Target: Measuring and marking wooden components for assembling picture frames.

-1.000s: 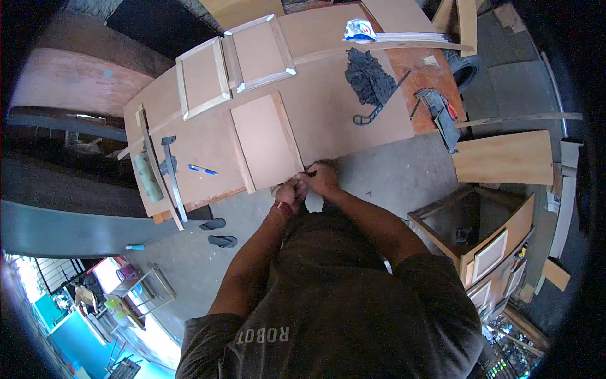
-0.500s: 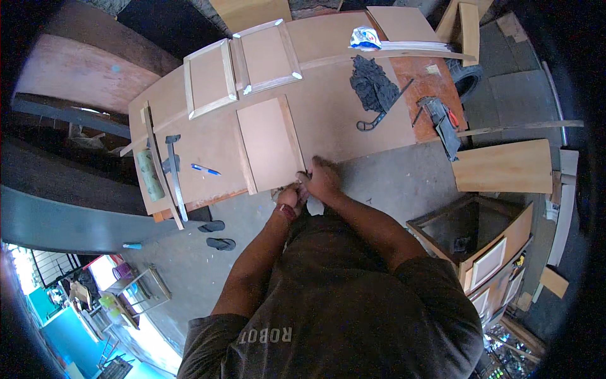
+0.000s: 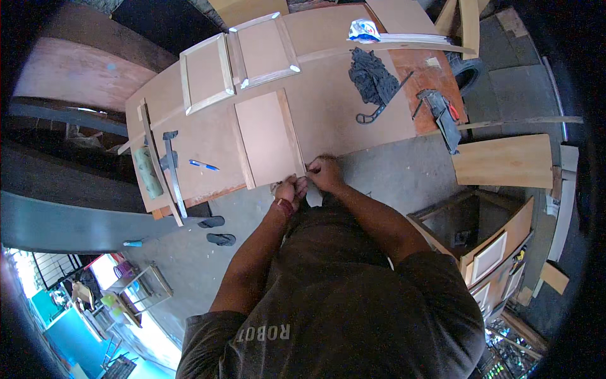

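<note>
A flat light-brown panel (image 3: 267, 138) lies at the table's near edge, with one wooden strip (image 3: 240, 149) along its left side and another wooden strip (image 3: 290, 129) along its right side. My left hand (image 3: 288, 191) is closed at the panel's near edge, its fingers curled beside the right corner. Just right of that same corner, my right hand (image 3: 325, 174) has its fingers pinched together close to the strip's end. Whatever either hand may hold is too small or too hidden to make out.
Two wooden frames (image 3: 208, 72) lie beyond the panel. On the left are a blue pen (image 3: 204, 165), a hammer-like tool (image 3: 172, 161) and long wood strips. Dark crumpled cloth (image 3: 372, 76) and a handsaw-like tool (image 3: 379, 116) lie right. An open wooden cabinet (image 3: 473, 230) stands at lower right.
My hands have drawn slightly apart. The right one has shifted up a little to the panel's near right corner, while the left stays at the near edge. The view has tilted slightly.
</note>
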Tool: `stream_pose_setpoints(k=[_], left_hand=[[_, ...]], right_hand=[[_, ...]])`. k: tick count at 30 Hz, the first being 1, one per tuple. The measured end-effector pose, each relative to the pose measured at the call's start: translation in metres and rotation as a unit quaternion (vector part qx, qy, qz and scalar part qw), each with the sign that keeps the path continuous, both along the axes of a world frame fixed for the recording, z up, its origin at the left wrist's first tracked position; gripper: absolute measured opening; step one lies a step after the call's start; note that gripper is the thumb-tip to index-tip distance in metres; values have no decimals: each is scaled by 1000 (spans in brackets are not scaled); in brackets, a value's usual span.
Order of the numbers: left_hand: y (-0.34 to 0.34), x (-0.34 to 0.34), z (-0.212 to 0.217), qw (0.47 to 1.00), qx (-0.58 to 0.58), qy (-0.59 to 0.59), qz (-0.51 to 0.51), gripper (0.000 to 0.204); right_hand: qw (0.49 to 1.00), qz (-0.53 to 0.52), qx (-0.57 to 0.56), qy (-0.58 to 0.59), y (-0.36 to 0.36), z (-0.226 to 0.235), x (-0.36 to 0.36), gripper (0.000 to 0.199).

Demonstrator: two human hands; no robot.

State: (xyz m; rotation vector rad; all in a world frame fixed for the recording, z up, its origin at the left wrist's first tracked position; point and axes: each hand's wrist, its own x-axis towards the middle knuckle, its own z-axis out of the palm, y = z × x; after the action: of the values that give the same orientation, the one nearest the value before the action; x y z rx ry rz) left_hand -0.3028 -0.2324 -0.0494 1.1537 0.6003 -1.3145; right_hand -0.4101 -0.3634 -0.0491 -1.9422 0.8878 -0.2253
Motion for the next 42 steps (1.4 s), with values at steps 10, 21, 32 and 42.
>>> stream_pose_setpoints(k=[10, 21, 32, 42], left_hand=[[-3, -1, 3, 999, 42, 13, 3, 19], [10, 3, -36, 998, -44, 29, -19, 19], [-1, -1, -5, 999, -39, 18, -23, 23], [-4, -1, 3, 1000, 7, 7, -22, 21]], right_hand=[[995, 14, 98, -7, -1, 20, 1, 33], [997, 26, 72, -1, -1, 30, 3, 24], [995, 27, 83, 47, -4, 22, 3, 24], [993, 17, 114, -2, -4, 10, 1, 40]])
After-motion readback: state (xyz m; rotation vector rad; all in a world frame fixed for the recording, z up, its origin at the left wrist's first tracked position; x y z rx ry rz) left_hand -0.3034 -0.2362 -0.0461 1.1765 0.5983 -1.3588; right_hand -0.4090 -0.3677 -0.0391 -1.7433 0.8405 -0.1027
